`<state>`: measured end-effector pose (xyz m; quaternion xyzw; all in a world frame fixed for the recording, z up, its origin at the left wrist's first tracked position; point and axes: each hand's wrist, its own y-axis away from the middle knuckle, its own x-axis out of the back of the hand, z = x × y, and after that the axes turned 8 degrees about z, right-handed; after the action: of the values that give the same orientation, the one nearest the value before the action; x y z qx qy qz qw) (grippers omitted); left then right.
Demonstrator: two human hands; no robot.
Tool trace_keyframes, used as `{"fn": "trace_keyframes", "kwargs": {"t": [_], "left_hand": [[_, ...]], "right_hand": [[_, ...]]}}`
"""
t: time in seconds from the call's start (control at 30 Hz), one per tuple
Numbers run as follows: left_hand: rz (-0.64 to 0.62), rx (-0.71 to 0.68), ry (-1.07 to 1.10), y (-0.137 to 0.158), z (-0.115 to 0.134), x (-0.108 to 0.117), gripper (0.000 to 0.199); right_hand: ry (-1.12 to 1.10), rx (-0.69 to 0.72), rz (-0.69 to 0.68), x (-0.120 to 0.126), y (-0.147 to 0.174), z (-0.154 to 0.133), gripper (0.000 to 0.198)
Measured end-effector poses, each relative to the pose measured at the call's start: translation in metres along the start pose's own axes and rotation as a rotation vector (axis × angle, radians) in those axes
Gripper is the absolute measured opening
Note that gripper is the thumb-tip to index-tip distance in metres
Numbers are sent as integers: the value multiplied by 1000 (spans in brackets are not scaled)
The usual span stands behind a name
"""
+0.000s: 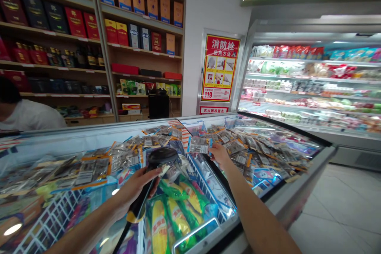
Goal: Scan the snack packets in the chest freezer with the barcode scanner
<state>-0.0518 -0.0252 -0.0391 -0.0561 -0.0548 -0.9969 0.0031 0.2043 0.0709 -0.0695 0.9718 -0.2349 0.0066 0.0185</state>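
Observation:
My left hand (142, 184) is wrapped round the handle of a black handheld barcode scanner (162, 155), its head pointing away from me and its cable trailing down. Between the fingertips of my right hand (219, 154) is a small clear packet with blue edges (199, 145), held up over the freezer. Around both hands, many flat packets with orange edges (94, 170) lie heaped on the freezer's glass top. Below the scanner, green-and-yellow wrapped corn-like packs (175, 210) fill a white wire basket.
The chest freezer's metal rim (309, 170) runs along the right side, with tiled floor (339, 214) beyond. Shelves of boxed goods (139, 39) stand behind. A lit refrigerated display (309, 87) is at the back right. A person in a white shirt (32, 115) is at the far left.

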Motion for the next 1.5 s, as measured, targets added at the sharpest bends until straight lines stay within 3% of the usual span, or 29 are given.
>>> {"fn": "trace_keyframes", "kwargs": {"t": [0.47, 0.83, 1.3, 1.5], "left_hand": [[-78, 33, 62, -7, -11, 1, 37], [-202, 29, -15, -1, -1, 5, 37], [-194, -29, 7, 5, 4, 0, 32], [-216, 14, 139, 5, 2, -2, 33]], "right_hand": [[-25, 13, 10, 0, -8, 7, 9], [12, 3, 19, 7, -5, 2, 6], [12, 68, 22, -2, -14, 20, 4], [-13, 74, 25, -4, -15, 22, 5]]}}
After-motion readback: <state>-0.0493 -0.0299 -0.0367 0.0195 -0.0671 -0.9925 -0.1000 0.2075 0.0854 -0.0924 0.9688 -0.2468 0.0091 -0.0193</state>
